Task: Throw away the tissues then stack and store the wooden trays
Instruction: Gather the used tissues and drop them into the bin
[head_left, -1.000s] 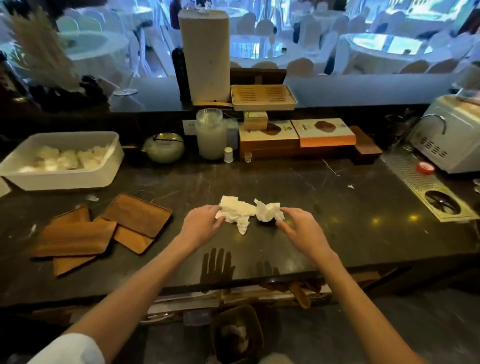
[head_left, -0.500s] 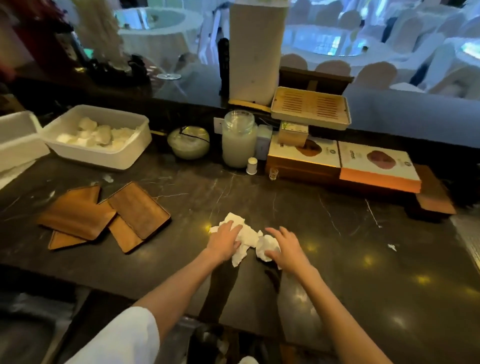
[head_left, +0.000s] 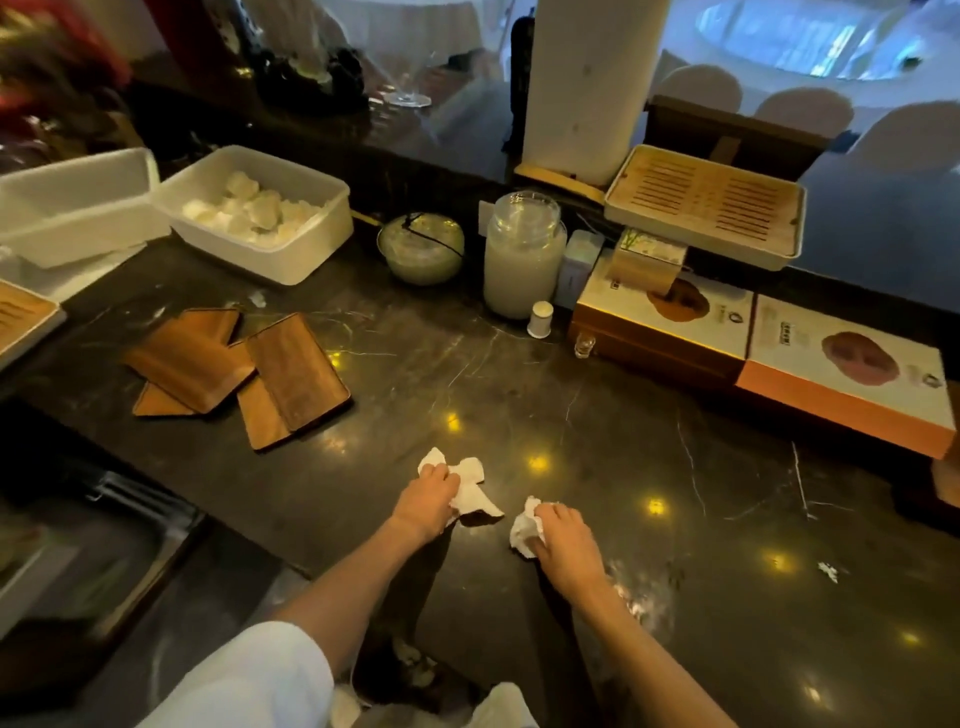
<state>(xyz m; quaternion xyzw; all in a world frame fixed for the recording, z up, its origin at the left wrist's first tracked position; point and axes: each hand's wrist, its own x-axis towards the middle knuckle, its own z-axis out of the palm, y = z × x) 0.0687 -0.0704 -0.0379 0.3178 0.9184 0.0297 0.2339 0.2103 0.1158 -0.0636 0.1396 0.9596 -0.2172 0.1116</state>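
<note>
Two crumpled white tissues lie near the front of the dark marble counter (head_left: 597, 426). My left hand (head_left: 428, 499) is closed over the larger tissue (head_left: 472, 486), which sticks out on both sides of my fingers. My right hand (head_left: 563, 540) grips the smaller tissue (head_left: 524, 530), a little to the right and apart from the first. Several flat brown wooden trays (head_left: 234, 364) lie overlapping in a loose pile on the counter's left part, well away from both hands. A bin (head_left: 410, 670) with white scraps shows below the counter edge between my arms.
Two white plastic tubs (head_left: 291, 260) stand at the back left. A bowl (head_left: 422, 248), a glass jar (head_left: 522, 254), a small white bottle (head_left: 540, 318), gift boxes (head_left: 841, 364) and a slatted tea tray (head_left: 706, 208) line the back. A paper scrap (head_left: 828, 571) lies at the right.
Both hands have closed on the tissues and drawn them apart and toward the counter's front edge. The view has swung left and tilted down.
</note>
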